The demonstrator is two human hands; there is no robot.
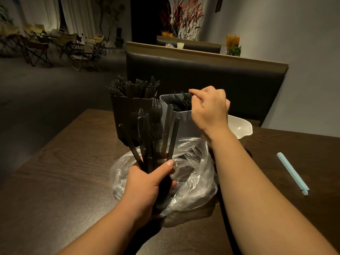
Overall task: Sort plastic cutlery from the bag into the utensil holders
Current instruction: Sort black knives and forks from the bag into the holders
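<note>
Hiding bag [193, 177] partly: left hand's [145, 183] cutlery [147, 137]

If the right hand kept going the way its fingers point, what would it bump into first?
Probably the forks standing in the pale holder, close below the right hand; depth is hard to judge.

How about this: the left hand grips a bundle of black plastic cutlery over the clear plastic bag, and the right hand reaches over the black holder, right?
Not quite. The head view shows the right hand over the pale square plastic holder, not the black rectangular holder beside it. The rest stands.
</note>
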